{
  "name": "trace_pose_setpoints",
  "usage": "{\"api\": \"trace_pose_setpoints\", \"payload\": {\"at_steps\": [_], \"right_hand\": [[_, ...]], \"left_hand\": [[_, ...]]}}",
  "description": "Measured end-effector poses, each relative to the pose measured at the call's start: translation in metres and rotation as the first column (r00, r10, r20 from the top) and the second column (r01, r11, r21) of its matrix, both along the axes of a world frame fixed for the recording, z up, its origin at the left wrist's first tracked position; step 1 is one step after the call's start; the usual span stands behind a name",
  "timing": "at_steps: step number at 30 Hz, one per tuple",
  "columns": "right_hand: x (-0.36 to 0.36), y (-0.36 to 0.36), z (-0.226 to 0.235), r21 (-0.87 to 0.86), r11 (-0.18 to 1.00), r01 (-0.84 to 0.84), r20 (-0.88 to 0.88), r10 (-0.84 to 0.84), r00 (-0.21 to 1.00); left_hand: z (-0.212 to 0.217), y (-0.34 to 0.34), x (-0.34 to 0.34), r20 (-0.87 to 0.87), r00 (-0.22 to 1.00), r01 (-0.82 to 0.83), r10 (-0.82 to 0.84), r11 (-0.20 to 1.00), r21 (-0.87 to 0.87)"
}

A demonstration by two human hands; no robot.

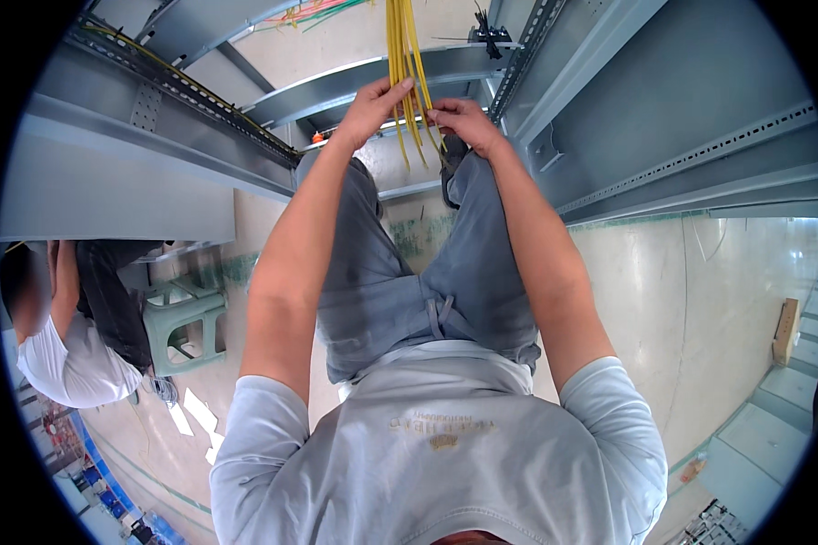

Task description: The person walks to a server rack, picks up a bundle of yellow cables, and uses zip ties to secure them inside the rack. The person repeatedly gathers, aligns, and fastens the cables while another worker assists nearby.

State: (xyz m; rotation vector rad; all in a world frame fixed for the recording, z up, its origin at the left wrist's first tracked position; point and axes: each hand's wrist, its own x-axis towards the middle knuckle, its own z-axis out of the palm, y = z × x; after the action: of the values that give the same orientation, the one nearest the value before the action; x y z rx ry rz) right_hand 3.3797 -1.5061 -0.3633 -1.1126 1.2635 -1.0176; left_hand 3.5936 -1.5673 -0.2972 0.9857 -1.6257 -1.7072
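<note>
A bundle of thin yellow wires (pixel 398 41) comes down from the top edge, and its loose ends hang between my knees. Closed around the bundle from its left side is my left hand (pixel 371 111), the thumb lying across the wires. My right hand (pixel 465 123) is at the right side of the bundle, thumb and fingers pinched on one yellow wire that stands a little apart from the others. Both hands are just in front of a grey metal crossbar (pixel 336 88). Some fingertips are hidden behind the wires.
Grey cabinet panels (pixel 691 100) flank me, with a perforated rail (pixel 700 168) at right. Black cable ties (pixel 491 36) hang by the crossbar's right end. At left, a person (pixel 82 354) in a white shirt sits beside a green stool (pixel 186 327). Paper pieces (pixel 200 411) lie on the floor.
</note>
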Motion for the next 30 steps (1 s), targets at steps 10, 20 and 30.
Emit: {"api": "trace_pose_setpoints", "payload": {"at_steps": [10, 20, 30], "right_hand": [[-0.004, -0.002, -0.003, 0.017, 0.998, -0.058, 0.014, 0.058, 0.998], [-0.003, 0.0, 0.003, 0.03, 0.997, -0.074, -0.018, 0.074, 0.997], [0.0, 0.005, 0.005, 0.004, 0.999, -0.043, 0.038, 0.042, 0.998]], "left_hand": [[-0.018, 0.001, 0.005, 0.083, 0.996, 0.017, -0.024, 0.997, 0.079], [-0.025, 0.002, 0.009, 0.064, 0.997, 0.036, -0.044, 0.992, 0.122], [-0.022, 0.004, 0.009, 0.073, 0.994, 0.073, -0.081, 0.992, 0.103]]}}
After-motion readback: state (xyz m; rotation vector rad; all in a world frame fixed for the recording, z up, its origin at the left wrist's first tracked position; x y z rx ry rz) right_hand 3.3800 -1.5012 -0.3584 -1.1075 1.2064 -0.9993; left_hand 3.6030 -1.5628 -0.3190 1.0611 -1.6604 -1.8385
